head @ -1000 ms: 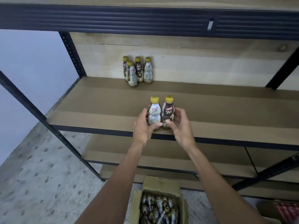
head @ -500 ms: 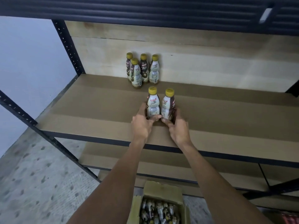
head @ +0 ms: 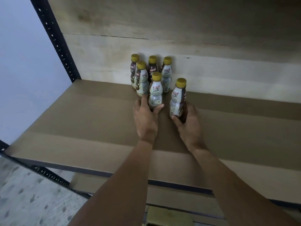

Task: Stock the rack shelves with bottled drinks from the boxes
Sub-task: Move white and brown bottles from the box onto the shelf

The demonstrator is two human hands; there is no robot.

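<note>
Four bottles [head: 141, 79] stand grouped at the back edge of the shelf [head: 81, 121]. The left hand [head: 145, 119] grips a fifth bottle [head: 155, 93] just in front of them; the right hand [head: 189, 124] grips a sixth bottle [head: 177, 99] beside it. Most of the shelf is bare, so stocking looks barely begun.

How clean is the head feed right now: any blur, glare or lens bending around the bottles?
Head view: dim, even light, no glare. Head view: labels on the left-hand bottle and right-hand bottle are soft, partly readable; left hand and right hand slightly smeared. Head view: wide lens slants the rack post; shadow on the shelf between the hands.
</note>
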